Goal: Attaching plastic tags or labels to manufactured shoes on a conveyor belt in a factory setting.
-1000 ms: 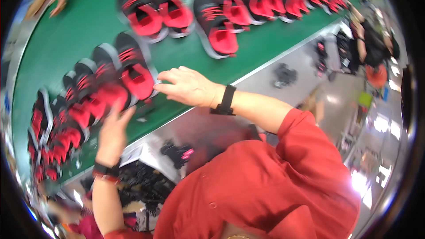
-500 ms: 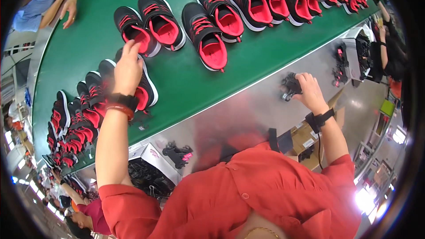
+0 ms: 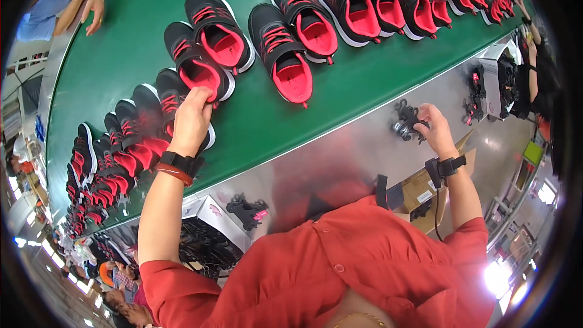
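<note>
My left hand (image 3: 193,120) is closed on the heel edge of a black sneaker (image 3: 185,42) with red laces and a red lining, on the green belt surface (image 3: 243,127). Its partner shoe (image 3: 215,9) stands against it on the right. Over the grey metal ledge, my right hand (image 3: 436,130) pinches a small black plastic hook-like piece (image 3: 422,123). A little heap of similar black pieces (image 3: 403,120) lies just left of those fingers. Both wrists wear black bands.
More sneakers (image 3: 291,79) stand in rows to both sides. Another heap of black pieces (image 3: 246,209) lies beside a white box (image 3: 212,222) at lower left. A cardboard box (image 3: 419,191) is near my right forearm. A co-worker's hand (image 3: 94,12) rests across the belt.
My left hand has come down and closed on the sneaker's heel, and that shoe has shifted toward me and turned. My right hand's fingers have closed on a black plastic piece.
</note>
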A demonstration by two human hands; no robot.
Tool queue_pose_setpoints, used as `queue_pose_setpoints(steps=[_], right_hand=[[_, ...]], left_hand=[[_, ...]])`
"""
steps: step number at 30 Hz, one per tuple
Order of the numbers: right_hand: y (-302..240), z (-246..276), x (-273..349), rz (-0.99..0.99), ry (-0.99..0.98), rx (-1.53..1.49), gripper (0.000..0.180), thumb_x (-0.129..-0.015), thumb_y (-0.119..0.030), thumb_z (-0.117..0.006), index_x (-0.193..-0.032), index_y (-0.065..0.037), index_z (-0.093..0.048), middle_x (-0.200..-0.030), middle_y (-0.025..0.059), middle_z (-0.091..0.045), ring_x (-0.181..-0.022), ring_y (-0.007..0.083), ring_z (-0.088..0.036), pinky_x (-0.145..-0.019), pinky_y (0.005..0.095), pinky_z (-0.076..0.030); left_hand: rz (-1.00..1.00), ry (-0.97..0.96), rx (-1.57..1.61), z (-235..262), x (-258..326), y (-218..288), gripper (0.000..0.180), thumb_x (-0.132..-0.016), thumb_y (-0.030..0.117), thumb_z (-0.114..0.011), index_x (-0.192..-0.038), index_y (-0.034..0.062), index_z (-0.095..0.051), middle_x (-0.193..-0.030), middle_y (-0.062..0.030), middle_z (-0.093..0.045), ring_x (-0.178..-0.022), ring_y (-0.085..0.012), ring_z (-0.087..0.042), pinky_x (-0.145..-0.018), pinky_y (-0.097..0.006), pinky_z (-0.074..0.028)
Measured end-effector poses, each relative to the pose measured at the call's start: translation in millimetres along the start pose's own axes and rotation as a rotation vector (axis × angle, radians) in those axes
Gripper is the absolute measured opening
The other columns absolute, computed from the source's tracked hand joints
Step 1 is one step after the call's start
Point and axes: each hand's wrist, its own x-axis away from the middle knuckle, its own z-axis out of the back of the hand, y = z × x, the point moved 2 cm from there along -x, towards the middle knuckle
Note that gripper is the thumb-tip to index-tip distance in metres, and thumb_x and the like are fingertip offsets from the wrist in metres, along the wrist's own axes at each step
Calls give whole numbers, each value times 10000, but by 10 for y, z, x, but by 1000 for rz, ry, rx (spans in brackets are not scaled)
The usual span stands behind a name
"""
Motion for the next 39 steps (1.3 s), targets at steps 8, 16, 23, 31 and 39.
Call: queue_pose_setpoints(steps=[8,16,23,31,39], right_hand=[[-634,123,-112,-101,-385,-161,133,-832,-52,-665,-889,-22,-548,-714,6,-549,-684,125,-546,-685,283,-476],[-2935,-1584,-544,-47,-578,-780,232,-991,-149,-500,-1164,5,-486,-691,49,-613,-567,115,-597,-528,275,-471],[-3244,-2258,-448,-128,-478,-854,215,-1008,-180,-485,-1093,16,-501,-665,55,-615,-485,116,-563,-464,277,-449],[-3293,-2301,-398,-115,-471,-856,212,-1017,-185,-466,-1091,13,-486,-662,65,-612,-479,126,-563,-463,280,-453],[-3374,-2261,-406,-3,-580,-761,223,-1009,-208,-462,-989,11,-494,-605,77,-592,-494,154,-578,-502,322,-458]], left_hand=[[-44,91,79,22,101,-87,259,-774,-78,-625,-1020,1,-612,-1040,-146,-643,-957,-328,-644,-821,-355,-520],[-68,47,79,64,141,-169,236,-769,-48,-644,-995,23,-650,-987,-106,-651,-920,-299,-650,-787,-360,-529],[-89,27,46,136,195,-257,219,-774,-23,-652,-986,34,-652,-975,-100,-646,-915,-303,-648,-775,-370,-534],[-93,29,35,145,211,-288,203,-778,-5,-655,-976,39,-651,-959,-97,-642,-894,-310,-644,-747,-379,-532],[-91,13,-36,183,181,-245,163,-784,22,-664,-946,41,-651,-937,-92,-648,-871,-317,-645,-724,-394,-534]])
